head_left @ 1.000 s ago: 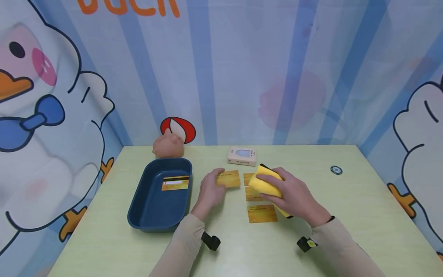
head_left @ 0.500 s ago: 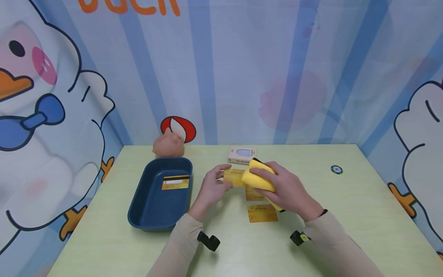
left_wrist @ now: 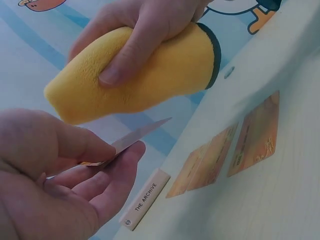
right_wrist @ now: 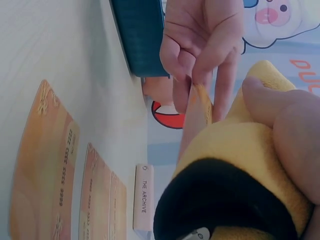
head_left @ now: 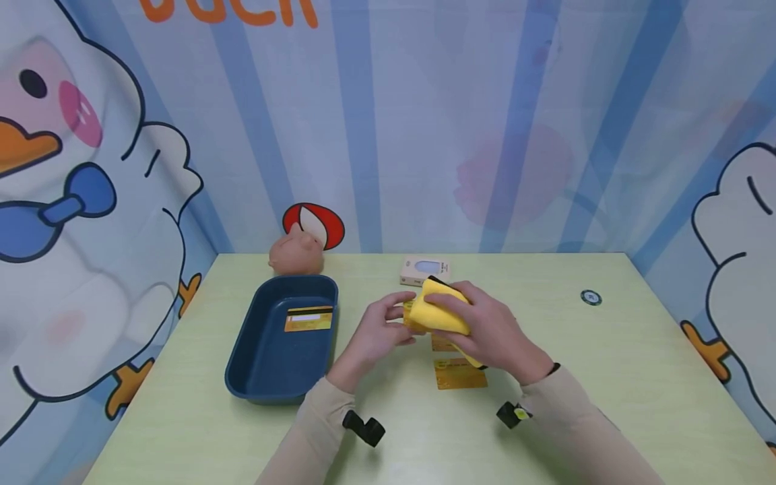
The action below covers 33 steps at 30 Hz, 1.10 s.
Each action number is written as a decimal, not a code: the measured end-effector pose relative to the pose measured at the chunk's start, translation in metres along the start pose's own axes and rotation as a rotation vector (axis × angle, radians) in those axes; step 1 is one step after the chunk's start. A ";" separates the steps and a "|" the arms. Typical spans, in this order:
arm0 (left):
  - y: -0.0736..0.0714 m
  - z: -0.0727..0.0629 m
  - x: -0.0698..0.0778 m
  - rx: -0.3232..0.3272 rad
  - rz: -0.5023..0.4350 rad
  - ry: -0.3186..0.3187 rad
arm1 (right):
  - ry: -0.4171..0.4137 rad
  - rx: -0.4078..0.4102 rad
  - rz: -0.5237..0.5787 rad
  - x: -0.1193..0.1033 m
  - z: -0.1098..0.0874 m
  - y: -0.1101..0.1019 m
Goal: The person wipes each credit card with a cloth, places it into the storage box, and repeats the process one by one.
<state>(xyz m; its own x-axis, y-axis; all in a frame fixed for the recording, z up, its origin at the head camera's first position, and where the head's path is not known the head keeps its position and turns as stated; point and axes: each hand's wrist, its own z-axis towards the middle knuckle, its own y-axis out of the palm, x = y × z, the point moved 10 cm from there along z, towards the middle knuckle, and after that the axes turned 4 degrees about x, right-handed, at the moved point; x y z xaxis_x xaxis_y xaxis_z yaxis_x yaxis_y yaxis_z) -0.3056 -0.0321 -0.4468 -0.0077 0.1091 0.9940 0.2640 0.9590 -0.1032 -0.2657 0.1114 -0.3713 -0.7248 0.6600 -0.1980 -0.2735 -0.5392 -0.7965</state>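
My left hand (head_left: 377,333) pinches a gold bank card (left_wrist: 137,136) between thumb and fingers, above the table. My right hand (head_left: 492,330) grips a folded yellow cloth (head_left: 438,314) with a black edge. The cloth is right by the card and hides part of it in the head view; whether they touch I cannot tell. Below the right hand, several gold bank cards lie in a column; the nearest card (head_left: 461,374) shows whole in the left wrist view, and two others (left_wrist: 212,157) lie beyond it. The farthest is hidden in the head view.
Left of my hands stands a dark blue tray (head_left: 273,370) with one bank card (head_left: 308,319), stripe side up, inside. Behind the tray sits a pink pig figure (head_left: 296,254). A small box (head_left: 414,272) marked THE ARCHIVE lies at the back; a round chip (head_left: 591,298) lies far right.
My left hand has lifted the card and moved slightly right. My right hand has moved left with the yellow cloth, which now covers part of the held card in the head view.
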 end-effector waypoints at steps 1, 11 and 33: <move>0.001 0.000 0.000 -0.007 -0.005 -0.004 | -0.003 -0.002 0.001 -0.001 0.001 0.000; 0.009 -0.003 0.006 -0.056 -0.052 0.005 | -0.045 -0.004 0.025 -0.009 0.006 0.005; 0.013 -0.007 0.017 -0.080 -0.101 0.044 | -0.043 0.005 0.006 -0.014 0.007 0.013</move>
<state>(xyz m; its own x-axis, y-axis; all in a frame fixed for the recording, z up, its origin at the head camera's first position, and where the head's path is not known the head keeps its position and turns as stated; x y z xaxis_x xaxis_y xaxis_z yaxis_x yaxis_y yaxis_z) -0.2955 -0.0197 -0.4312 0.0035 -0.0006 1.0000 0.3399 0.9405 -0.0006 -0.2632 0.0913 -0.3750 -0.7528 0.6337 -0.1778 -0.2721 -0.5456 -0.7926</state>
